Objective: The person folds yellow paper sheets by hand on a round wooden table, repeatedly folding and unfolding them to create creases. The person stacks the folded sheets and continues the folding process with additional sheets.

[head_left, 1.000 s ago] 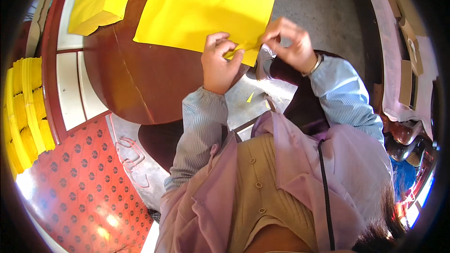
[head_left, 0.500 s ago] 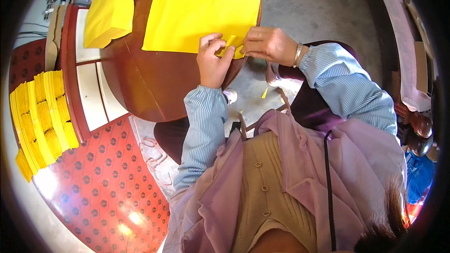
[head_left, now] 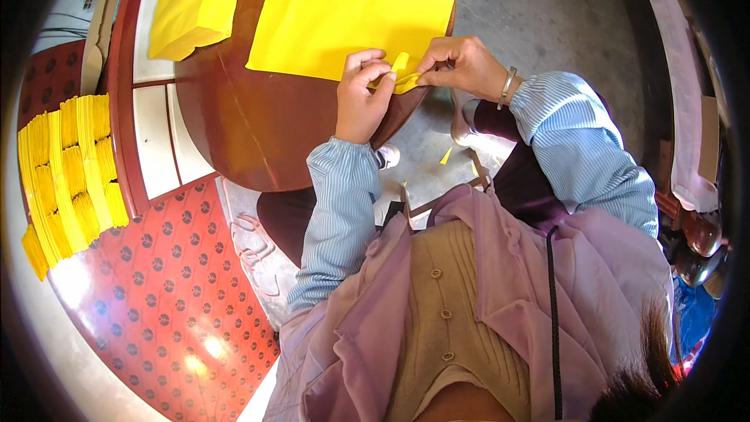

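A large yellow paper sheet (head_left: 355, 12) lies on the round brown table (head_left: 258, 129). At its near right corner is a small folded piece of yellow paper (head_left: 401, 69), with a strip sticking up between my hands. My left hand (head_left: 364, 94) pinches the left end of this folded piece between thumb and fingers. From the right, my right hand (head_left: 462, 67), with a silver bangle at the wrist, grips its other end with thumb and forefinger. Whether the folded piece is joined to the sheet I cannot tell.
A thick stack of yellow paper (head_left: 195, 8) sits at the table's far left. Bundles of folded yellow paper (head_left: 74, 180) lie on the left, by a red patterned board (head_left: 183, 289). White panels (head_left: 156, 141) stand beside the table. Small yellow scraps (head_left: 445, 156) lie on the floor.
The view has shifted slightly. My right fingers have spread a little and changed their pinch on the folded paper, and more of its upright strip shows. My left hand keeps its hold.
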`<action>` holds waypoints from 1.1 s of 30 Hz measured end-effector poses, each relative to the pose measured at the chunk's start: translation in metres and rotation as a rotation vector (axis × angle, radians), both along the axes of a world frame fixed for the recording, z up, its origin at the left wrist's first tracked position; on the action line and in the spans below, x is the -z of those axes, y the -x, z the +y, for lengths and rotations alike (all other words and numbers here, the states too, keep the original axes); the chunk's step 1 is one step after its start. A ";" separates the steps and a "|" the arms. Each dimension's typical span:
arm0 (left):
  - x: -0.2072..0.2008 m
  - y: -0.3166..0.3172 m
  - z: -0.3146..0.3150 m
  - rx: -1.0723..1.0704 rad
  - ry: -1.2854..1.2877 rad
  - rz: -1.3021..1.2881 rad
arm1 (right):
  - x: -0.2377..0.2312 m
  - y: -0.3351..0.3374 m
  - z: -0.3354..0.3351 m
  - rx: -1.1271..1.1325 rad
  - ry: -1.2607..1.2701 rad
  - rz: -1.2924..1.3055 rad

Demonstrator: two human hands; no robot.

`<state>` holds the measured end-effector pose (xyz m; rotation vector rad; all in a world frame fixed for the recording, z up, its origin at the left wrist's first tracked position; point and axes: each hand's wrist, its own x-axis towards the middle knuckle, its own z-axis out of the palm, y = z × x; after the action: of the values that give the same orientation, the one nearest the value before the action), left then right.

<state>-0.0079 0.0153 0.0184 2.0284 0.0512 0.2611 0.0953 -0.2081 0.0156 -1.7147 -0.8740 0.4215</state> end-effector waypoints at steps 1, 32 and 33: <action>0.000 0.000 0.001 0.015 -0.019 -0.003 | 0.000 0.000 0.000 0.008 0.017 -0.005; 0.001 0.000 0.006 0.060 -0.047 -0.039 | 0.003 0.007 0.001 0.057 -0.038 -0.113; 0.001 0.000 0.007 0.082 -0.069 -0.056 | 0.002 0.007 0.001 0.059 -0.040 -0.118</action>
<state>-0.0082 0.0219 0.0178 2.0848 -0.0772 0.2711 0.0879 -0.2070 0.0133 -1.7375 -0.9083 0.2643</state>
